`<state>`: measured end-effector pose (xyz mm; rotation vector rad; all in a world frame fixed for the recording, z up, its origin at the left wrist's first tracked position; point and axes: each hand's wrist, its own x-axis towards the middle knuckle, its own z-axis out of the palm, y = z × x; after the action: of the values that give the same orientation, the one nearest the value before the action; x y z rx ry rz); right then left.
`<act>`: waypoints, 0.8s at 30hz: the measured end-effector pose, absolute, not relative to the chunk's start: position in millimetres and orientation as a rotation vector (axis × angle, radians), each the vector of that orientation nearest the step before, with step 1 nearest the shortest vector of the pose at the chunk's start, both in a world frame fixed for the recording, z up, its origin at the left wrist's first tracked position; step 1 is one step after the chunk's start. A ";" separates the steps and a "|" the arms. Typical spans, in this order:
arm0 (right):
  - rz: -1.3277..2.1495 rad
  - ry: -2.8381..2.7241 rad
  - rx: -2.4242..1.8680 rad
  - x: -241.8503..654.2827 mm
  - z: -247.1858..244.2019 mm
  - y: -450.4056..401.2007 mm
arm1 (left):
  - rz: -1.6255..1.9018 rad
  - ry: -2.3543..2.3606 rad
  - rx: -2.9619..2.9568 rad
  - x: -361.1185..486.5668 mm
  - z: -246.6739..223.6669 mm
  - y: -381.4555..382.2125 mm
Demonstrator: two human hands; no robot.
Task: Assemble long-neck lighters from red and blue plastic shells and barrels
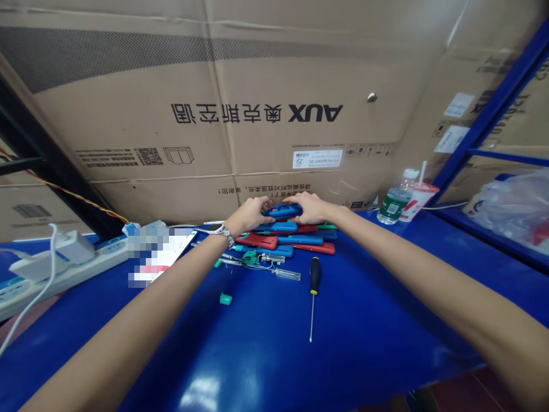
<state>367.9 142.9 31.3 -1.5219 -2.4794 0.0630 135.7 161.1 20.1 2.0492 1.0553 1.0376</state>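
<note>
At the far side of the blue table, my left hand and my right hand close in from both sides on a bunch of blue plastic handles. My fingers curl round its ends, and part of it is hidden behind them. Under it lies a pile of flat red handles and blue handles, their kind unclear. Clear-ended pieces with thin wires and a green plastic part lie in front. Nearer to me is a screwdriver with a black and yellow handle.
A large cardboard box stands behind the pile. On the left are a power strip with plugs and a bright phone-like screen. A bottle and a cup stand at right. A small green cap lies on the table.
</note>
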 end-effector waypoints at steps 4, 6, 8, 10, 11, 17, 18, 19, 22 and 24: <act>0.087 -2.465 -1.478 374.1 29.7 149.0 | 1.017 1.098 2.206 140.3 27.1 166.5; 0.072 -2.446 -1.437 379.0 28.5 152.8 | 1.023 1.074 2.268 143.1 29.3 168.8; 0.040 -2.436 -1.422 386.2 27.7 154.8 | 1.010 1.050 2.311 147.6 31.1 171.0; 0.014 -2.434 -1.438 395.2 27.9 154.0 | 0.959 1.046 2.360 155.2 33.0 173.0; 0.000 -2.430 -1.452 400.3 28.5 152.5 | 0.928 1.050 2.381 160.5 33.9 173.9; -0.136 -2.393 -1.519 435.7 31.0 139.3 | 0.896 1.026 2.339 203.3 33.8 180.0; -0.148 -2.386 -1.539 442.1 29.9 138.0 | 0.889 1.025 2.329 209.4 32.1 180.9; -0.153 -2.376 -1.568 448.5 28.1 137.2 | 0.868 1.027 2.328 214.4 29.8 181.6; -0.152 -2.349 -1.664 464.5 20.3 135.8 | 0.732 1.014 2.399 224.1 20.9 181.1; -0.152 -2.344 -1.710 471.0 14.9 134.6 | 0.610 0.994 2.505 228.1 15.3 178.2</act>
<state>471.0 134.6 14.9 -1.7097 -2.3436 -0.1517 228.1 178.2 15.3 2.5045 0.9940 0.6098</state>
